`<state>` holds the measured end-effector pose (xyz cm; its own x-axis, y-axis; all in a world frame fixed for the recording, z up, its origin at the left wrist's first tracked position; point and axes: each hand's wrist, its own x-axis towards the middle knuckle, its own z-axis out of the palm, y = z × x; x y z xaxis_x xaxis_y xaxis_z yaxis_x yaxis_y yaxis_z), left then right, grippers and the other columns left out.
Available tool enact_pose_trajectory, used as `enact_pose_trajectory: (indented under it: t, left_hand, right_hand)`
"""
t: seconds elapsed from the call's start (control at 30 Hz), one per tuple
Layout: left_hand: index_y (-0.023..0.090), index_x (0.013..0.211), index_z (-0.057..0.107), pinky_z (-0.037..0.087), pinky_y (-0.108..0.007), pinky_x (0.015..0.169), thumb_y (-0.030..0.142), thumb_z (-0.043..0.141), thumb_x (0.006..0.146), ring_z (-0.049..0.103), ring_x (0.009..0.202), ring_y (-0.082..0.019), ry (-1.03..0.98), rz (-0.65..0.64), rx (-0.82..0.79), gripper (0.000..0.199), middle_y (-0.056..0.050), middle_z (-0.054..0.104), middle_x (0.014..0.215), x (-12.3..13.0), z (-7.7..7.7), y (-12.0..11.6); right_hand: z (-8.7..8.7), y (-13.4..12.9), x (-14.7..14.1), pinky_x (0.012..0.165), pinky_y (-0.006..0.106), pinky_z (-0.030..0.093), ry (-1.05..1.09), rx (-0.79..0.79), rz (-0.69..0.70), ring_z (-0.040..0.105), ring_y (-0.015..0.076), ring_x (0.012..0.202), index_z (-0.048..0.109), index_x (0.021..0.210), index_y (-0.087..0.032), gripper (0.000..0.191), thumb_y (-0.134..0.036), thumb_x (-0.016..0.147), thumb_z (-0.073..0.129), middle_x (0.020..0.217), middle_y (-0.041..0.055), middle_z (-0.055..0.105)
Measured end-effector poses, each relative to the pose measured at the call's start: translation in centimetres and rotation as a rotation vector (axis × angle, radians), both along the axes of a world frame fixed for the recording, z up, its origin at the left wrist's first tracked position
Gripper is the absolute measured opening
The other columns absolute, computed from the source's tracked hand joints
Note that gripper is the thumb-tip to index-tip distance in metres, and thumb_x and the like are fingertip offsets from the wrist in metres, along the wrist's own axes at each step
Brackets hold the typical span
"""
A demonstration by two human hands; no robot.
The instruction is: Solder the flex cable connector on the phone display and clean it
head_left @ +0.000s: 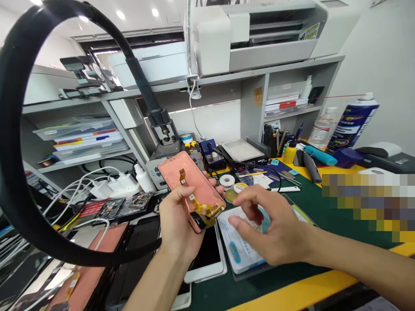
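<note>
My left hand (181, 211) grips a phone screen (178, 166) with a salmon-pink back, tilted up toward me. A gold flex cable (207, 209) runs along its lower part, and my thumb presses near it. To the right, my right hand (269, 220) hovers with thumb and fingers curved apart, nothing visible between them. Below that hand lies a white and blue box (238, 246), partly covered by it. A white tablet (207, 270) with a dark screen sits under my left hand, largely hidden.
A thick black hose (13, 129) loops across the left side. More phone screens (94, 276) lie at the lower left. Behind stand a flat metal heating plate (243, 150), a solder spool (227, 180), a yellow bottle (289, 153) and a blue spray can (352, 123).
</note>
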<state>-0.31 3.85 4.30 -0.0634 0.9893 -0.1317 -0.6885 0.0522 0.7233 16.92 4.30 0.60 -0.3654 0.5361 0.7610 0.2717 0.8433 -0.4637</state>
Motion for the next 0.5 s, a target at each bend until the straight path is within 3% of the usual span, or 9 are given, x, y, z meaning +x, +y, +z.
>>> enact_pose_trajectory:
  t: [0.1,0.2,0.33,0.5]
  left_hand:
    - [0.009,0.093,0.073,0.062,-0.042,0.068,0.020,0.052,0.076,0.074,0.080,-0.030,-0.033,-0.003,-0.031,0.029,-0.014,0.076,0.087,-0.1,-0.4,0.2]
    - [0.010,0.089,0.073,0.061,-0.041,0.069,0.021,0.052,0.077,0.074,0.078,-0.029,-0.069,-0.039,-0.065,0.027,-0.013,0.076,0.085,0.1,-0.9,0.3]
    - [0.010,0.090,0.074,0.061,-0.041,0.071,0.022,0.054,0.077,0.073,0.077,-0.028,-0.085,-0.082,-0.123,0.026,-0.012,0.076,0.083,0.4,-1.2,0.2]
    - [0.010,0.088,0.074,0.061,-0.038,0.068,0.022,0.055,0.077,0.073,0.075,-0.026,-0.065,-0.062,-0.121,0.024,-0.011,0.076,0.087,0.6,-1.2,0.0]
  right_hand:
    - [-1.1,0.1,-0.3,0.053,0.027,0.036,-0.203,0.354,-0.060,0.052,0.0130,0.058,0.054,0.106,-0.017,0.024,-0.019,0.085,0.065,0.068,-0.0032,0.054]
    - [-1.6,0.7,-0.6,0.055,0.029,0.039,-0.361,0.525,-0.125,0.057,0.0160,0.064,0.055,0.113,-0.016,0.027,-0.018,0.088,0.063,0.073,0.0005,0.060]
    - [-1.3,1.2,-0.4,0.050,0.028,0.036,-0.393,0.582,-0.162,0.054,0.0145,0.058,0.057,0.112,-0.017,0.024,-0.017,0.089,0.061,0.070,-0.0008,0.059]
    - [-1.0,1.0,-0.3,0.052,0.027,0.040,-0.343,0.523,-0.117,0.056,0.0135,0.059,0.058,0.108,-0.017,0.019,-0.019,0.089,0.061,0.071,0.0007,0.062]
